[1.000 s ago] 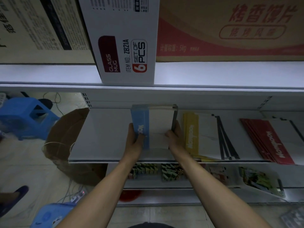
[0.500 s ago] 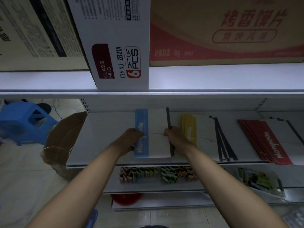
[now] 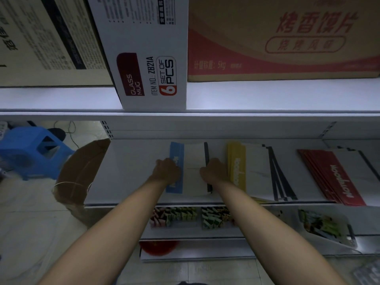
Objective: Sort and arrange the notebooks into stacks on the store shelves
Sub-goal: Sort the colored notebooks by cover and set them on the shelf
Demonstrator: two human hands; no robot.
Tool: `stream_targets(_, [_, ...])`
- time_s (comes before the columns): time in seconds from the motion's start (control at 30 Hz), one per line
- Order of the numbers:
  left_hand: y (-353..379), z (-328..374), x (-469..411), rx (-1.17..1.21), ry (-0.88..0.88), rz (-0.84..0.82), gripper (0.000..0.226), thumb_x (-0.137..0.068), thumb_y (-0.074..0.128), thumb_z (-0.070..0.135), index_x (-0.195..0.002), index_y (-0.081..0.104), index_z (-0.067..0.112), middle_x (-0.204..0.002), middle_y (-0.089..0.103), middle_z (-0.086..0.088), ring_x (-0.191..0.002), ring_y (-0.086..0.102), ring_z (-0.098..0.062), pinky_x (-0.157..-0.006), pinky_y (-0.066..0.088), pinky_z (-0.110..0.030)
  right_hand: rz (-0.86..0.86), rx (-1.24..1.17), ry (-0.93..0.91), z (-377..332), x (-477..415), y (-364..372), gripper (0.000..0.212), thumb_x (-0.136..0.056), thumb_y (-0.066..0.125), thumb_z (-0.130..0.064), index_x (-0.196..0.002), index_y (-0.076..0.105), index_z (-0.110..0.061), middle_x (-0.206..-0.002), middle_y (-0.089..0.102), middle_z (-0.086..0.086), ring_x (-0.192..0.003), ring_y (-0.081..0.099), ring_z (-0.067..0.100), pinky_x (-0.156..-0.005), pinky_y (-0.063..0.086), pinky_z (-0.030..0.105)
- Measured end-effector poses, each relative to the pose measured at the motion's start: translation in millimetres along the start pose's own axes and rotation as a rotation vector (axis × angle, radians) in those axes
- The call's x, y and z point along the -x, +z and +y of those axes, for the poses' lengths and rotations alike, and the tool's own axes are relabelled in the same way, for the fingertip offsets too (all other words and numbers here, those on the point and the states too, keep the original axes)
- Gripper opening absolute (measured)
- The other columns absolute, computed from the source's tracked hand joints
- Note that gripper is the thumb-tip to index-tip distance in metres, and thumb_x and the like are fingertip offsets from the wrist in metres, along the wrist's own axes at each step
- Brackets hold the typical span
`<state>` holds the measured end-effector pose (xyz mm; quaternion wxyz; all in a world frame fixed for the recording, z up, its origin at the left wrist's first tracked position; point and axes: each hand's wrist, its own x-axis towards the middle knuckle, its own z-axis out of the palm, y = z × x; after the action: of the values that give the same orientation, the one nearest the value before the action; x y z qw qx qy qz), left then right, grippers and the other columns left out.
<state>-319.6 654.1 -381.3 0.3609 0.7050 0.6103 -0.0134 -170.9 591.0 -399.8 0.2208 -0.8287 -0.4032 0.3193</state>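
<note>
Smooth white shelf [image 3: 133,171] bears flat blue-spined notebooks [image 3: 194,161], left hand [image 3: 167,171] and right hand [image 3: 213,171] gripping their edges.

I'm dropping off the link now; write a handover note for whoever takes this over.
Left hand grips the blue notebooks' left edge; right hand grips their right edge.
They lie flat on the middle shelf, left of the yellow notebooks and the red notebooks.
Done: three colours laid side by side.
Left: let go of blue; the yellow and red ones look fanned, probably need squaring.
</note>
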Motion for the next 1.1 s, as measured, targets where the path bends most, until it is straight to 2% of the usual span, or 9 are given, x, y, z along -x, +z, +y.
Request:
stream_targets(0.07, [-2,-1,-1,-0.017,0.003,0.000,0.018,-0.104,0.053,0.019,-0.112,0.059,0.004,-0.117,0.060,-0.016,-0.106,0.060,-0.028,-0.080,0.052,-0.032,0.033,0.024,-0.018,0,0,2,0.036,-0.098,0.049,-0.018,-0.068,0.032,-0.024,-0.070,0.039,-0.002,-0.058,0.039,0.010,-0.044,0.027,0.022])
stream_targets(0.13, [-3,-5,-4,0.015,0.030,0.022,0.020,-0.102,0.056,0.017,-0.083,0.055,0.010,-0.089,0.060,-0.007,-0.075,0.058,-0.019,-0.057,0.045,-0.027,0.068,0.070,-0.038,0,2,5,0.031,-0.101,0.047,-0.022,-0.071,0.040,-0.020,-0.074,0.046,0.002,-0.061,0.046,0.013,-0.046,0.034,0.024])
stream_targets(0.2, [-5,-9,-1,0.060,0.043,0.023,0.028,-0.101,0.057,0.018,-0.074,0.051,0.014,-0.078,0.056,-0.005,-0.064,0.052,-0.015,-0.052,0.040,-0.025,0.081,0.126,-0.036,2,4,8,0.024,-0.104,0.044,-0.028,-0.100,0.057,-0.009,-0.103,0.059,0.012,-0.088,0.060,0.022,-0.064,0.045,0.026])
stream_targets(0.27, [-10,-15,12,0.084,0.064,-0.018,0.022,-0.101,0.060,0.030,-0.106,0.061,0.008,-0.105,0.064,-0.008,-0.087,0.063,-0.021,-0.068,0.044,-0.024,0.113,0.138,-0.038,8,11,7,0.041,-0.105,0.044,-0.035,-0.132,0.049,-0.004,-0.135,0.049,0.016,-0.118,0.053,0.028,-0.090,0.046,0.032])
stream_targets(0.33, [-15,-24,30,0.061,0.141,-0.089,0.072,-0.097,0.067,0.042,-0.155,0.034,0.015,-0.143,0.055,-0.008,-0.125,0.058,-0.025,-0.088,0.040,-0.022,0.049,0.061,-0.096,17,22,-2,0.065,-0.100,0.053,-0.045,-0.149,0.032,-0.007,-0.150,0.038,0.012,-0.134,0.042,0.029,-0.107,0.040,0.035])
stream_targets(0.47, [-10,-46,45,-0.091,0.228,-0.197,0.122,-0.080,0.085,0.043,-0.165,-0.002,0.029,-0.159,0.042,-0.005,-0.137,0.051,-0.023,-0.103,0.044,-0.026,-0.241,0.082,-0.160,39,39,-12,0.118,-0.072,0.081,-0.039,-0.158,0.000,-0.034,-0.148,0.043,0.004,-0.127,0.051,0.024,-0.105,0.047,0.033])
stream_targets(0.63, [10,-41,29,-0.266,0.208,-0.062,0.105,-0.085,0.078,0.023,-0.164,0.009,0.020,-0.151,0.046,-0.012,-0.129,0.053,-0.028,-0.103,0.051,-0.037,-0.157,0.330,-0.141,30,29,-2,0.110,-0.083,0.074,-0.011,-0.159,-0.005,-0.024,-0.130,0.055,0.014,-0.109,0.060,0.027,-0.088,0.058,0.038])
stream_targets(0.87, [14,-31,20,-0.341,0.173,-0.057,0.095,-0.082,0.086,0.025,-0.158,0.028,0.016,-0.151,0.043,-0.016,-0.135,0.049,-0.033,-0.108,0.048,-0.039,-0.110,0.515,-0.163,26,22,6,0.103,-0.085,0.075,-0.013,-0.160,0.004,-0.012,-0.122,0.059,0.017,-0.108,0.062,0.031,-0.085,0.058,0.036])
stream_targets(1.1, [4,-23,2,-0.256,0.261,0.023,0.075,-0.081,0.086,0.026,-0.143,0.048,0.006,-0.140,0.056,-0.015,-0.124,0.058,-0.029,-0.099,0.052,-0.038,-0.071,0.417,-0.286,28,-4,-3,0.097,-0.086,0.077,-0.024,-0.158,0.015,-0.008,-0.133,0.054,0.017,-0.116,0.058,0.030,-0.092,0.055,0.037])
